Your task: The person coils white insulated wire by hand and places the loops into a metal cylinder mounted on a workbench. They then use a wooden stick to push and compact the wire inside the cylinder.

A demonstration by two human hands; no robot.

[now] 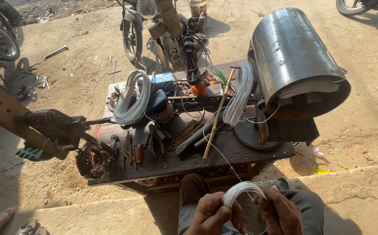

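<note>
Bottom centre of frame: left hand (213,214) and right hand (280,213) both clamped on a small loop of white wire (241,189), wrists cut off by the edge. Strand running up to the cluttered wooden bench (241,152); loop's lower half hidden behind fingers.

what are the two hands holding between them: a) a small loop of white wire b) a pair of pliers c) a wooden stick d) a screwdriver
a: the left hand and right hand both grip a small coil of white wire, while the pliers and wooden stick lie on the workbench.
</note>
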